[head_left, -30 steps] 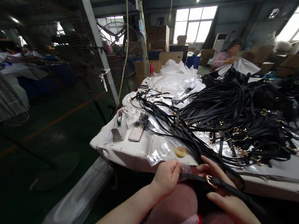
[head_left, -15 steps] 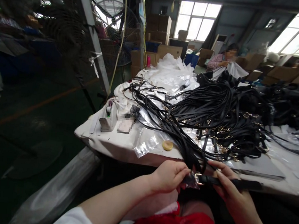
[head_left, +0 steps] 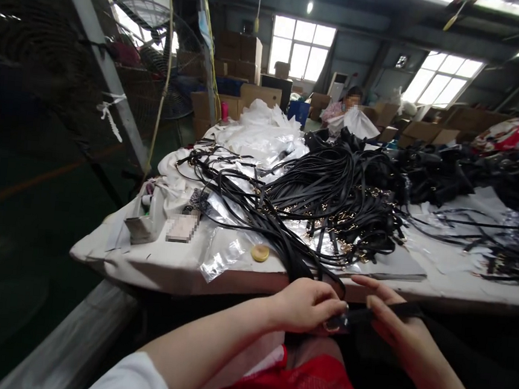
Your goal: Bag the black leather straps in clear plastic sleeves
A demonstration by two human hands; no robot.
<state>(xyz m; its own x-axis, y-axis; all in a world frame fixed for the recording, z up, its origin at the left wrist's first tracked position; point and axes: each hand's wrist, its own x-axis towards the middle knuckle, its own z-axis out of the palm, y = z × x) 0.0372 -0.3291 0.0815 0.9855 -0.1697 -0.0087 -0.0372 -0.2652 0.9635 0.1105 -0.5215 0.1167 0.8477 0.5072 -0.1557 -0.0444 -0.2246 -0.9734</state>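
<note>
In front of my lap, a black strap (head_left: 357, 315) with a metal buckle runs between my hands. My left hand (head_left: 308, 305) is closed on it at the buckle end, and a bit of clear plastic shows by the fingertips. On the other side, my right hand (head_left: 397, 327) has the strap between thumb and fingers, with the index finger stretched out. More black straps (head_left: 297, 258) hang over the table edge just behind my left hand. They lead back to a big heap of black straps (head_left: 334, 177) with gold-coloured clasps.
The cloth-covered table (head_left: 166, 271) carries clear plastic bags (head_left: 222, 249), a round yellow object (head_left: 260, 253), a blurred-out flat item (head_left: 183, 227) and white wrapping (head_left: 265, 128). A metal post (head_left: 102, 63) and a fan stand left. Behind the table, a co-worker (head_left: 335, 109) handles white material.
My view has swung to the right, so the table appears further left. The buckle has turned and sits closer to my left fingers. Both hands stay on the strap.
</note>
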